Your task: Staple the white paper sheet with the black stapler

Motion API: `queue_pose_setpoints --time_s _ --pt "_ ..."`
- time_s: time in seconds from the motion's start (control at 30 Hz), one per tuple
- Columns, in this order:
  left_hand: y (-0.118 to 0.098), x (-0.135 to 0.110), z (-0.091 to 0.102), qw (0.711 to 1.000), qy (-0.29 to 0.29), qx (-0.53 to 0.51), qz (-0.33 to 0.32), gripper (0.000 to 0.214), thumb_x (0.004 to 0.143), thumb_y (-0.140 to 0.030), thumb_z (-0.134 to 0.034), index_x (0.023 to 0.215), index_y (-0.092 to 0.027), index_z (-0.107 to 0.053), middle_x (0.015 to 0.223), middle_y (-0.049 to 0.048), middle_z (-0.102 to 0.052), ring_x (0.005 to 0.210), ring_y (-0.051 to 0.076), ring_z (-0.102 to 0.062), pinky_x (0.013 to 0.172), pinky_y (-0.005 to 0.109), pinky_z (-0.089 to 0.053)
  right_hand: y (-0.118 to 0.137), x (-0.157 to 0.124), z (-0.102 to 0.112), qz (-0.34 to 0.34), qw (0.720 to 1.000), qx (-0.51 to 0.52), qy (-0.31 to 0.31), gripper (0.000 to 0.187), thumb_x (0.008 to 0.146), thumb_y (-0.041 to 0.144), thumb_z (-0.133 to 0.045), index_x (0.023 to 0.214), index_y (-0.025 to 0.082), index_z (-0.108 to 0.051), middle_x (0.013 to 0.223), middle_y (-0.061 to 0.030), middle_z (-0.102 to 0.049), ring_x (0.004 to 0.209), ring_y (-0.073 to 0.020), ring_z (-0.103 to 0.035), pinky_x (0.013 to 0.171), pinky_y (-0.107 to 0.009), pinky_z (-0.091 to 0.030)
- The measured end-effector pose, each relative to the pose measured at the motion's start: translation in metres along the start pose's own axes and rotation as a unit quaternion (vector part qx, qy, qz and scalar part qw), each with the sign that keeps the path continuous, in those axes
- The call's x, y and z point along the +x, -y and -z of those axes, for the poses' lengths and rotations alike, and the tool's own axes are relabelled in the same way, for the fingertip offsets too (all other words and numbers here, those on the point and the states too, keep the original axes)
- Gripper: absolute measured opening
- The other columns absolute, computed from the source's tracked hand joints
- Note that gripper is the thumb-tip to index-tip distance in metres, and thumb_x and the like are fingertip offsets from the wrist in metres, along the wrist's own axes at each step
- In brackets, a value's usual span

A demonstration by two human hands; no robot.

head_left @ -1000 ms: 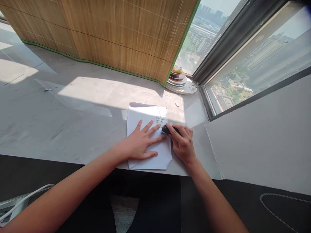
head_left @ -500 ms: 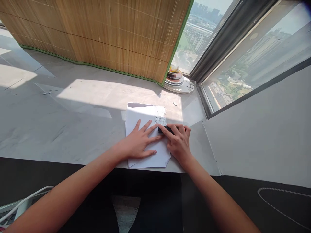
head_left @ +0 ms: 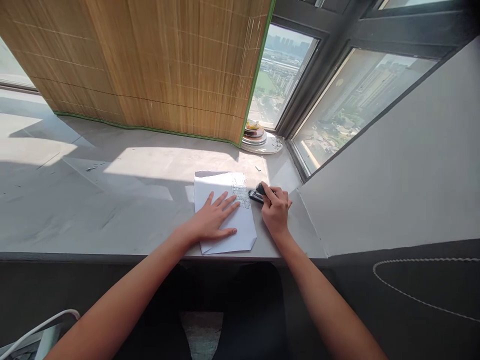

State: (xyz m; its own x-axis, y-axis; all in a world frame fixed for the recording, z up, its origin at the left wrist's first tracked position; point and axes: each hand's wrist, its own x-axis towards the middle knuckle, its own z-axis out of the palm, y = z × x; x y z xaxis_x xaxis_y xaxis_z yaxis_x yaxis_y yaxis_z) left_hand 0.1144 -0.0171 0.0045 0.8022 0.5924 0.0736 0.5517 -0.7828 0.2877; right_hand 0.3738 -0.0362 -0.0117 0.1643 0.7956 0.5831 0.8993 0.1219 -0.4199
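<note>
A stack of folded white paper lies on the ledge at its front edge. Near its upper right, a dense block of short dark marks in rows looks like staples. My left hand rests flat on the paper with its fingers spread, just left of the marks. My right hand is wrapped around a black stapler, whose front end points left at the paper's right edge. The stapler's jaws appear apart, with no paper between them. My palm hides its rear end.
A bamboo blind with green edging hangs at the back left. Stacked plates stand in the window corner. A small strip lies behind the paper, and dark scraps lie farther left. A white wall bounds the right side.
The stapler in my right hand has come off the paper to the right, with its jaws now apart. My left hand stays flat on the paper. The camera view has tilted up.
</note>
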Motion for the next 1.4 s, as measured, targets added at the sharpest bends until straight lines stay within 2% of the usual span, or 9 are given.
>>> queue_pose_setpoints --time_s 0.23,0.37,0.5,0.7,0.83,0.93,1.17,1.27,1.4 --pt "-0.004 0.001 -0.001 1.000 -0.016 0.026 0.002 0.084 0.099 -0.069 -0.050 0.165 -0.020 -0.039 0.174 0.0171 -0.033 0.163 0.041 -0.022 0.128 0.070 -0.014 0.004 0.001 0.000 0.010 1.000 -0.015 0.008 0.046 0.102 0.016 -0.052 0.143 0.028 -0.067 0.112 -0.0086 -0.070 0.105 -0.0268 -0.054 0.086 -0.037 -0.039" --pt "-0.008 -0.006 0.012 0.989 -0.143 0.024 0.028 0.062 0.105 -0.051 -0.046 0.157 -0.017 -0.046 0.163 0.0178 -0.048 0.153 0.033 -0.041 0.127 0.060 -0.027 0.006 0.001 0.000 0.005 1.000 -0.021 0.013 0.046 0.102 0.016 -0.052 0.144 0.027 -0.066 0.111 -0.0087 -0.070 0.104 -0.0264 -0.054 0.086 -0.036 -0.039" --pt "0.023 -0.036 0.035 0.950 -0.247 0.025 0.187 0.044 0.106 -0.031 -0.037 0.140 -0.019 -0.062 0.151 0.0162 -0.057 0.142 0.029 -0.052 0.119 0.048 -0.042 0.009 0.002 0.000 -0.014 1.000 -0.017 0.017 0.047 0.100 0.019 -0.054 0.146 0.022 -0.063 0.114 -0.0109 -0.069 0.108 -0.0275 -0.054 0.086 -0.036 -0.041" --pt "0.102 -0.125 0.055 0.848 -0.081 0.069 0.519 0.070 0.103 -0.054 -0.036 0.160 -0.015 -0.047 0.168 0.0266 -0.036 0.155 0.055 -0.028 0.114 0.084 -0.024 0.010 0.001 0.000 -0.103 0.994 -0.025 0.026 0.031 0.091 0.021 -0.064 0.121 0.017 -0.069 0.106 -0.0114 -0.071 0.096 -0.0251 -0.061 0.078 -0.032 -0.042" --pt "0.111 -0.152 0.049 0.864 -0.090 0.085 0.489 0.072 0.105 -0.054 -0.022 0.167 -0.019 -0.035 0.175 0.0203 -0.026 0.161 0.048 -0.018 0.118 0.083 -0.015 0.019 0.001 0.010 -0.144 0.988 -0.005 -0.063 0.021 0.094 0.024 -0.063 0.113 0.017 -0.067 0.107 -0.0126 -0.072 0.094 -0.0264 -0.064 0.074 -0.031 -0.041" --pt "0.106 -0.150 0.047 0.859 -0.101 0.093 0.493 0.072 0.105 -0.053 -0.021 0.164 -0.018 -0.039 0.173 0.0215 -0.029 0.159 0.047 -0.021 0.117 0.083 -0.017 0.052 0.002 0.014 -0.153 0.983 0.004 -0.101 0.019 0.097 0.028 -0.061 0.113 0.018 -0.063 0.108 -0.0118 -0.071 0.095 -0.0268 -0.064 0.073 -0.032 -0.040" --pt "0.108 -0.148 0.047 0.865 -0.121 0.102 0.476 0.068 0.105 -0.050 -0.024 0.161 -0.016 -0.042 0.170 0.0236 -0.034 0.157 0.047 -0.024 0.117 0.083 -0.018 0.162 -0.004 -0.034 -0.109 0.984 0.062 0.127 0.018 0.093 0.014 -0.061 0.107 0.022 -0.054 0.107 -0.0085 -0.066 0.097 -0.0248 -0.062 0.072 -0.030 -0.038" --pt "0.112 -0.150 0.044 0.866 -0.128 0.107 0.471 0.068 0.105 -0.050 -0.025 0.160 -0.016 -0.044 0.168 0.0237 -0.036 0.155 0.047 -0.027 0.116 0.084 -0.019 0.170 -0.008 -0.051 -0.136 0.978 0.059 0.149 0.026 0.093 0.008 -0.057 0.116 0.020 -0.053 0.115 -0.0119 -0.064 0.104 -0.0270 -0.061 0.077 -0.032 -0.042" --pt "0.116 -0.150 0.044 0.867 -0.124 0.099 0.472 0.071 0.104 -0.054 -0.024 0.161 -0.017 -0.043 0.168 0.0233 -0.037 0.155 0.046 -0.028 0.117 0.084 -0.018 0.145 -0.007 -0.045 -0.172 0.976 0.027 0.135 0.034 0.095 0.007 -0.054 0.126 0.019 -0.054 0.122 -0.0148 -0.064 0.111 -0.0289 -0.060 0.078 -0.034 -0.045"
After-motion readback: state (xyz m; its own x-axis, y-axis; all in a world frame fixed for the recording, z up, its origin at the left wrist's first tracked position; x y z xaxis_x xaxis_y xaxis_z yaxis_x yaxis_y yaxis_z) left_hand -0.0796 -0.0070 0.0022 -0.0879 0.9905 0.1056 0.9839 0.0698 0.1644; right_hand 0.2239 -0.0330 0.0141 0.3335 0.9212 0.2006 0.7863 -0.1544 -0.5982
